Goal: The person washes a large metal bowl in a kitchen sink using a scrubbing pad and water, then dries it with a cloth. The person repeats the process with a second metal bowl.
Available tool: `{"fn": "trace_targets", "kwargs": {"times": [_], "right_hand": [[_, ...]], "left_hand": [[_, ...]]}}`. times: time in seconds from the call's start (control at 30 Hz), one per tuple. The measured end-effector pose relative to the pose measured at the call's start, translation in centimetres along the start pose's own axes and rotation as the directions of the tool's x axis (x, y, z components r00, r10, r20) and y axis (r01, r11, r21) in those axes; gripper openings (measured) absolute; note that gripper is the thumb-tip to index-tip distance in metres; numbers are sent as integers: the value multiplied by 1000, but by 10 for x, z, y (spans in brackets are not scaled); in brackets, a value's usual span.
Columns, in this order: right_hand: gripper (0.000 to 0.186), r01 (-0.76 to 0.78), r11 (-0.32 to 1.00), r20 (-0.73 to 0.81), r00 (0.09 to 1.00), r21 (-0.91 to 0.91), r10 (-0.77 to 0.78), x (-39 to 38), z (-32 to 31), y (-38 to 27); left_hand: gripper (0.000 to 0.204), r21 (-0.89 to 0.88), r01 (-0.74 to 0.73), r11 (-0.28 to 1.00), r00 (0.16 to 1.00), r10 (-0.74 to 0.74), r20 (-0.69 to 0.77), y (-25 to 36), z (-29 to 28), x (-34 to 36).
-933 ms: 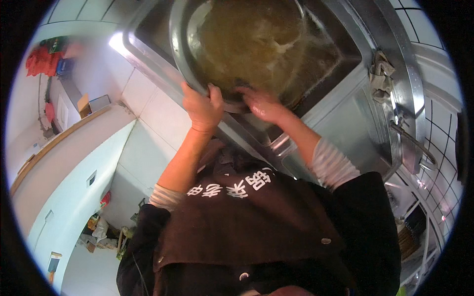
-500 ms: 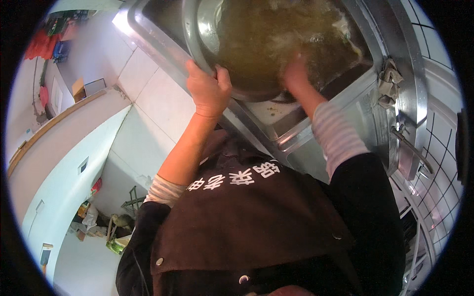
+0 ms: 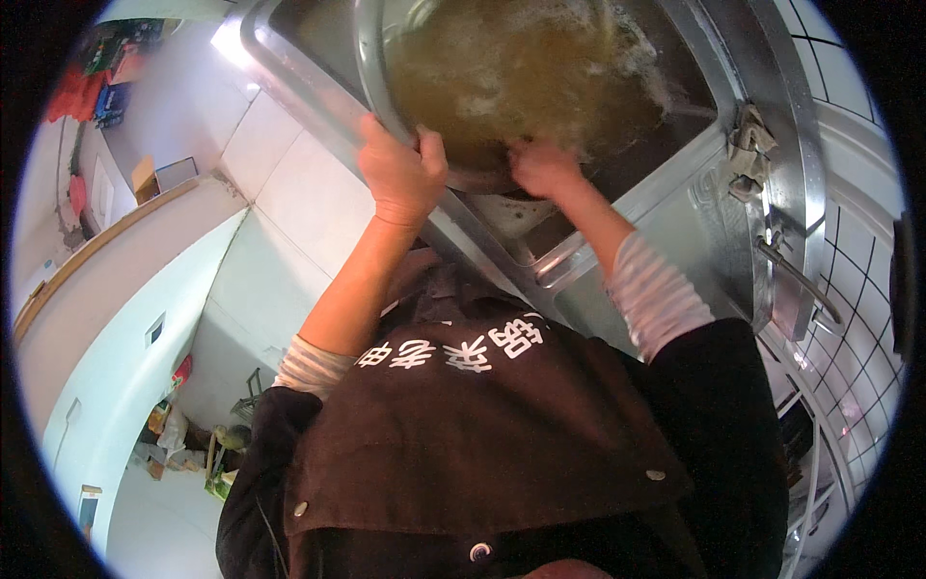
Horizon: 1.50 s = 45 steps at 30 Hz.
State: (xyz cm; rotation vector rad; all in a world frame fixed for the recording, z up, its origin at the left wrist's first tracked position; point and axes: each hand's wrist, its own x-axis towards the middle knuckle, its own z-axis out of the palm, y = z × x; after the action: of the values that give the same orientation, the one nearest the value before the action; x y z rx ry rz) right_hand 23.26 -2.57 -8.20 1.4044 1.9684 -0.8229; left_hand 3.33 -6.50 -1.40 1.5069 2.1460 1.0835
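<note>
A large round metal basin (image 3: 369, 58) sits in the stainless steel sink (image 3: 323, 101), holding cloudy brownish water (image 3: 492, 82) with foam and ripples. My left hand (image 3: 400, 176) is closed on the basin's near left rim, its thumb up on the edge. At the near side of the basin is my right hand (image 3: 547, 169), at the water's surface by the rim. Its fingers are smeared by motion and partly hidden, so I cannot make out whether they hold anything. Whatever lies under the murky water does not show.
A second sink bowl (image 3: 666, 232) adjoins on the near right. Crumpled cloth (image 3: 749, 150) lies on the sink's right ledge, beside a metal tap (image 3: 796, 275). A white tiled wall (image 3: 858, 309) bounds the right side. Vegetables and bags (image 3: 207, 439) lie on the floor at lower left.
My right hand has moved left, closer to the basin's near rim. The water's swirl and foam have shifted. My left hand keeps its hold on the rim.
</note>
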Motion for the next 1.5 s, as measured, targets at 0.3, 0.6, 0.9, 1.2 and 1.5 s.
{"fn": "trace_targets", "kwargs": {"times": [0.3,0.6,0.9,1.2,1.5], "right_hand": [[56,150,922,-79,979,-357,-190,86,34,25],[53,251,-137,-286,843,958,-456,13,-67,-114],[48,465,782,-32,867,415,-498,49,15,-23],[60,420,643,-231,904,641,-360,27,-40,-80],[45,540,553,-356,839,635,-412,15,-19,-67]], "left_hand": [[30,-30,0,1000,999,-1,-34,1,6,5],[29,-171,60,983,996,-70,-54,4,-1,11],[24,-115,62,991,993,-72,-88,-4,-2,12],[20,-210,27,977,992,-52,-112,5,-9,78],[21,-192,-41,980,995,22,-99,-3,-17,93]]}}
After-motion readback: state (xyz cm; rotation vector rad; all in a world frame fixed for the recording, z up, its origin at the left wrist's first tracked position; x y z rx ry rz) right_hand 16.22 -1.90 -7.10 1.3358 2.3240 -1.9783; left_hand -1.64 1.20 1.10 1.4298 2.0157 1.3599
